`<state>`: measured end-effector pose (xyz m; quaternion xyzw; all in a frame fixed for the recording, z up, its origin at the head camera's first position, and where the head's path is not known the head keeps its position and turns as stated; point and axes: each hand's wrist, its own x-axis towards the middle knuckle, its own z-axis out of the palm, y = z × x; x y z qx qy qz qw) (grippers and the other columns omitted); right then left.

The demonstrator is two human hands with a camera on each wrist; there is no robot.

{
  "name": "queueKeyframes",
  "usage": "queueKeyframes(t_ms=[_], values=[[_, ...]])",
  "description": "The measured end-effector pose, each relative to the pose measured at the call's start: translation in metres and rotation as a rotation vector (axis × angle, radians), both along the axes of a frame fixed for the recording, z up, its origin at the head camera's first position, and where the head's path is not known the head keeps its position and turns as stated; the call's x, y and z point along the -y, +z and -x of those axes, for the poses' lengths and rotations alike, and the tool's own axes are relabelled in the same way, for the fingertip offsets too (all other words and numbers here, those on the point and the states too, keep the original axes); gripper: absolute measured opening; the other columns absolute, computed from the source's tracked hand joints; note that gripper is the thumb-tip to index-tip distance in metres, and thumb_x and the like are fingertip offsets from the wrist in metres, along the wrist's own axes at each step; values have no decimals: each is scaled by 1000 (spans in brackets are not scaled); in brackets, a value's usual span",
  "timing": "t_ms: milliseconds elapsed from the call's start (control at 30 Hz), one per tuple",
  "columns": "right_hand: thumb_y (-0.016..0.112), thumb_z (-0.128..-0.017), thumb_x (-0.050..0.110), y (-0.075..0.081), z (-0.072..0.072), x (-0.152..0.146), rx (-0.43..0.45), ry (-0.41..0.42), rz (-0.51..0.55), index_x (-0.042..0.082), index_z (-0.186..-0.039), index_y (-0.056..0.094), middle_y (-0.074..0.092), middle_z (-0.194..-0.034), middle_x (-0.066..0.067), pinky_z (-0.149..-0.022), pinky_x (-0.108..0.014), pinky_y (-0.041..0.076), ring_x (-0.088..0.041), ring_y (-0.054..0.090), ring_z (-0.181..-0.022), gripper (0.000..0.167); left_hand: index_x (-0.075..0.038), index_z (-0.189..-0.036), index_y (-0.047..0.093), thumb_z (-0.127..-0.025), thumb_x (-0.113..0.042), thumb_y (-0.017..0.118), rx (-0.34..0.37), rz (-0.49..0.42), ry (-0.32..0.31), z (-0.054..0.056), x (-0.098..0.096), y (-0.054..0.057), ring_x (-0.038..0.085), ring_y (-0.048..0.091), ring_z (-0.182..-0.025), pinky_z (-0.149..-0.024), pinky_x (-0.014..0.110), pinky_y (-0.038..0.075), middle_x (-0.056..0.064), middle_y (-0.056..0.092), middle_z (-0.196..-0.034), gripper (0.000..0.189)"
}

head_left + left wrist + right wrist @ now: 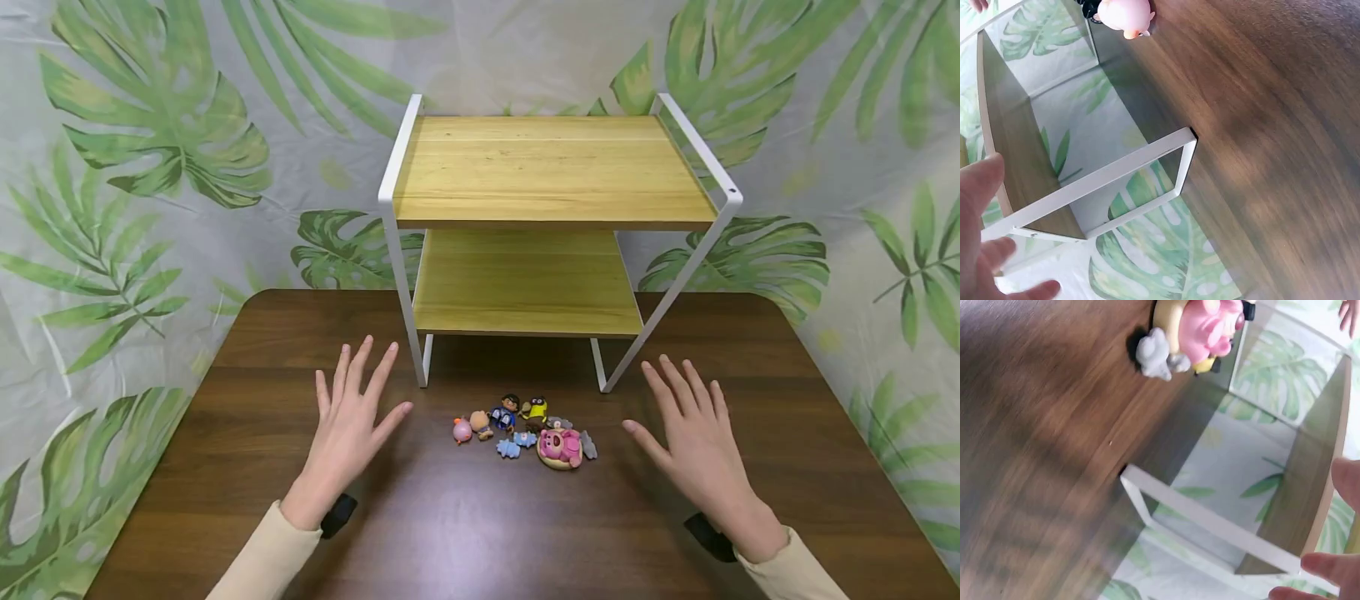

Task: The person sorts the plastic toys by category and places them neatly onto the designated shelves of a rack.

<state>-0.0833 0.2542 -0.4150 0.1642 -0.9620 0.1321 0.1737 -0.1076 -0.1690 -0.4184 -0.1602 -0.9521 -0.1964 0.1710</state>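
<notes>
**Two open hands hovering either side of a little pile of toy figures**

The whole scene is backed by a leaf-print backdrop [150, 167], draped behind and round the sides. A dark wooden table [480, 525] is set in front of it, and a two-tier shelf [551, 171] with pale wood boards and a white metal frame is stood at the far middle of the table. Nothing can be seen on either board.

The left hand [348, 433] is held flat over the table at the near left, fingers spread and straight, nothing gripped. The right hand [693, 442] is mirrored at the near right, also spread wide and holding nothing. The two are kept well apart, with cream sleeves [262, 558] and dark wrist straps seen at the cuffs. Whether the palms are actually touching the wood can't be told.

Between the hands, just near of the shelf's front legs, a small cluster of toy figures [525, 429] is laid on the table. The biggest one, a pink bear figure [561, 447], is found at the near right of the cluster, with a grey piece [588, 446] just beside it on the right. A pink round figure [462, 430] is placed at the left end, a blue-bodied dark-haired figure [506, 412] and a yellow and black figure [536, 408] at the far side, and light blue bits [513, 444] at the near middle
</notes>
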Motion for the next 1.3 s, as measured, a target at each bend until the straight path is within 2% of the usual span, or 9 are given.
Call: queueKeyframes(t_ms=[233,400,600,767,867,967,1300], values=[[53,-95,50,-2,3,15,-73,129,86,5,-146,38,40,-143,-19,-111,-52,18,-37,30,-136,69,-25,-154,23,-87,-23,72,-66,-92,-102,13,-1,2,34,17,-142,-104,69,15,10,23,-155,83],[45,-97,53,-8,4,27,-103,210,118,2,-143,42,44,-140,-19,-110,-48,23,-38,38,-129,68,-19,-153,24,-85,-15,74,-144,-136,-163,24,-1,0,36,23,-139,-106,63,21,13,27,-152,85],[58,-94,41,-16,5,42,-74,253,137,3,-143,42,45,-139,-18,-107,-47,27,-36,41,-127,64,-18,-153,24,-84,-12,74,-193,-186,-206,36,-2,-2,36,25,-138,-107,57,25,12,28,-152,86],[72,-84,24,-22,6,56,-27,276,137,5,-144,40,44,-140,-18,-102,-53,31,-37,41,-127,70,-15,-153,23,-83,-9,75,-214,-211,-230,45,-4,-4,35,26,-137,-107,55,26,12,27,-153,88],[75,-80,20,-26,6,63,-17,295,140,4,-144,41,45,-139,-19,-101,-55,32,-38,41,-127,74,-12,-153,24,-82,-6,76,-237,-224,-238,49,-5,-7,35,29,-136,-106,52,28,13,28,-152,89],[75,-81,21,-29,7,69,-14,307,145,5,-143,41,45,-139,-19,-101,-54,33,-37,41,-127,73,-11,-153,24,-81,-5,77,-261,-238,-250,54,-6,-10,36,31,-133,-104,51,31,16,29,-151,89],[73,-85,25,-36,11,84,34,323,180,5,-143,42,45,-140,-17,-102,-55,33,-34,41,-128,69,-27,-155,12,-83,-3,74,-250,-287,-283,65,-11,-18,36,33,-132,-101,49,36,14,29,-151,99]])
